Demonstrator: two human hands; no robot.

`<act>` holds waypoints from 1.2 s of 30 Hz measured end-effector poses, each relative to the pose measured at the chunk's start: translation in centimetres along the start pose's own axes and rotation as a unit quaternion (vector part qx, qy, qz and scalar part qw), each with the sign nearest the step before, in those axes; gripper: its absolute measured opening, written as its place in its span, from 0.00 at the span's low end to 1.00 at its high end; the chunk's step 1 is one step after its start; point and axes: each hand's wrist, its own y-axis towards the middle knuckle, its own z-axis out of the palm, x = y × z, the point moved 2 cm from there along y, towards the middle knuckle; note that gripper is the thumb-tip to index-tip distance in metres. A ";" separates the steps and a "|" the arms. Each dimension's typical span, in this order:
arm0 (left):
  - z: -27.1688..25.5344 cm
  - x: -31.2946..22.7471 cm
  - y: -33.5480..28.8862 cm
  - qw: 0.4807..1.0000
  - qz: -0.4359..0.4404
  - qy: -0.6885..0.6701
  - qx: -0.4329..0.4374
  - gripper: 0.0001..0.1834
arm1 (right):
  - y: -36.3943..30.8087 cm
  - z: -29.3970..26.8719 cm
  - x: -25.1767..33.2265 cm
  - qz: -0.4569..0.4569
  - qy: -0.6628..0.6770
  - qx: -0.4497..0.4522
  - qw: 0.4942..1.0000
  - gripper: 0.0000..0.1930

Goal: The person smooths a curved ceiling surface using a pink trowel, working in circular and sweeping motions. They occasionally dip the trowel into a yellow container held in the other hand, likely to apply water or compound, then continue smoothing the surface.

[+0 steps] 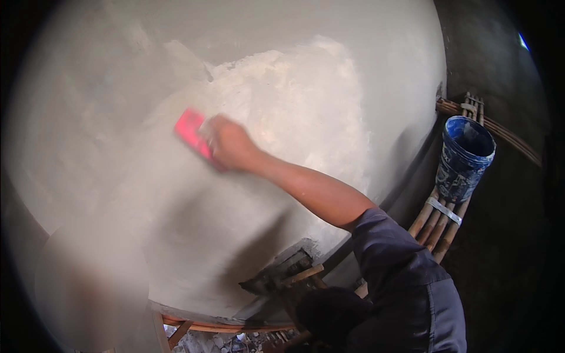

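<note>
My right hand [231, 143] is closed around a flat, rectangular pink float [195, 132], held against or very close to the pale grey wall [100, 123]. Motion blurs both the hand and the float, so the grip's details are hard to make out. From the lower right my bare forearm reaches up across the wall, below a dark short sleeve. Near the float is a broad whiter patch of plaster [288, 82] with uneven edges. My left hand does not show.
At right a blue bucket [465, 159], splashed with white, stands on bamboo poles [438, 228] bound with a pale strap. A rough-edged hole [288, 267] breaks the lower wall, with wood beside it. Rubble [206, 341] lies below. A blurred smear covers the lower left.
</note>
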 end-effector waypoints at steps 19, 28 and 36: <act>0.8 -1.4 3.6 1.000 0.027 -0.012 0.011 0.27 | 6.0 -21.4 -13.0 -0.033 -0.253 -0.036 0.966 0.15; 0.8 -2.2 4.0 0.999 0.033 -0.009 0.016 0.26 | 5.7 -25.1 -17.1 0.214 0.021 -0.184 0.959 0.21; 1.0 -2.7 3.9 1.000 0.024 -0.012 0.014 0.26 | 3.3 -17.3 -9.4 0.057 -0.089 0.197 0.975 0.18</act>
